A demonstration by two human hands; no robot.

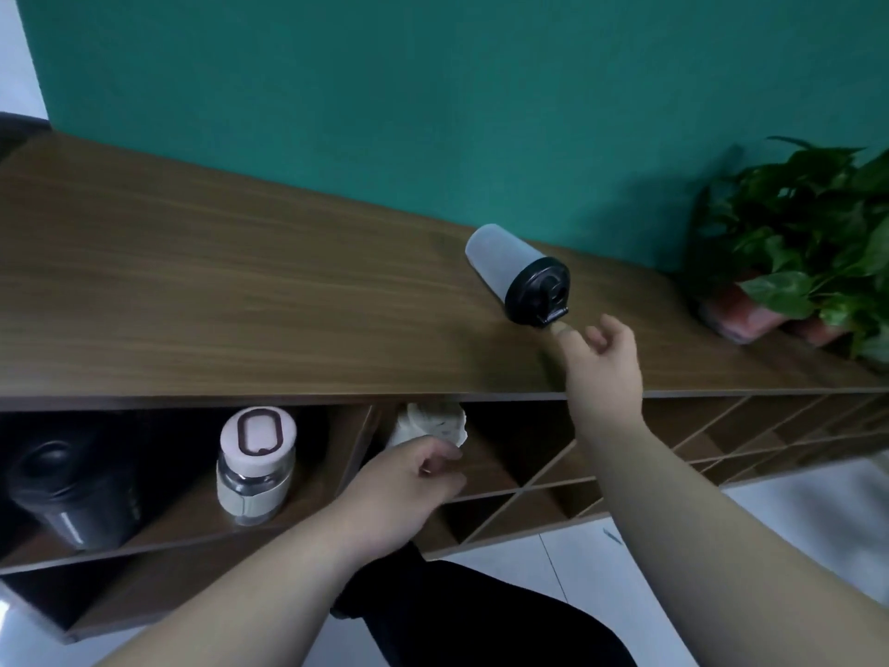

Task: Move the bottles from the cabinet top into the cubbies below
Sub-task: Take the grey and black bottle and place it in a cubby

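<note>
A frosted grey bottle with a black lid [517, 274] stands on the wooden cabinet top [240, 291], near its right part. My right hand [603, 363] is just in front of that bottle, fingers apart, one fingertip close under the lid. My left hand [409, 479] is at the mouth of a cubby, fingers curled against a cream-white bottle [430, 423] that stands inside; whether it grips the bottle I cannot tell. A glass bottle with a pink lid [255, 466] and a black bottle [72, 488] stand in the cubbies to the left.
A potted green plant [808, 243] sits at the right end of the cabinet top against the teal wall. Slanted wooden dividers [673, 445] form more cubbies to the right. White floor tiles and a dark trouser leg lie below.
</note>
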